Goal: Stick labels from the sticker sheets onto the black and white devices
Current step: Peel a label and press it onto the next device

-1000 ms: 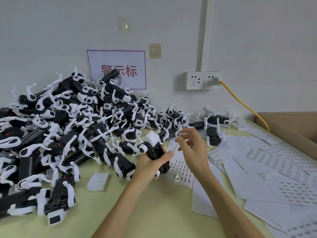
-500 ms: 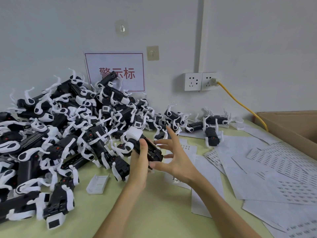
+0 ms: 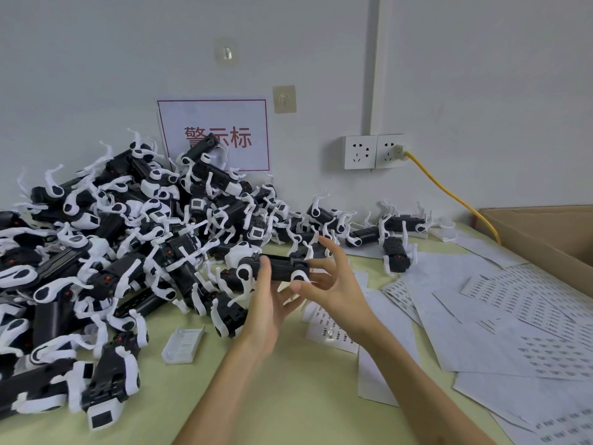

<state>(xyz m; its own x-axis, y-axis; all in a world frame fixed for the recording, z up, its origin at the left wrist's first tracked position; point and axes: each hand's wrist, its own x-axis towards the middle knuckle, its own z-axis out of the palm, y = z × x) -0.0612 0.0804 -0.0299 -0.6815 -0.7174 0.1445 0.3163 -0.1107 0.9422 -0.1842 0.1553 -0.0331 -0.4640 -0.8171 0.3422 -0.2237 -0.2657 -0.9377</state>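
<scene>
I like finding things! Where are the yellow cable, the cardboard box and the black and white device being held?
yellow cable [image 3: 451, 193]: head view, midway down the wall.
cardboard box [image 3: 545, 229]: head view, its brown inner wall.
held device [image 3: 284, 268]: head view, its black middle body.

The pale green table [image 3: 288, 396] carries a big tangled heap of black and white devices [image 3: 112, 252] across its left side, thinning to a few strays along the wall. Sticker sheets [image 3: 513, 316] lie overlapping over the right half. A small white plastic cover [image 3: 183, 343] sits alone near the heap, and an open cardboard box [image 3: 545, 232] stands at the far right.
</scene>
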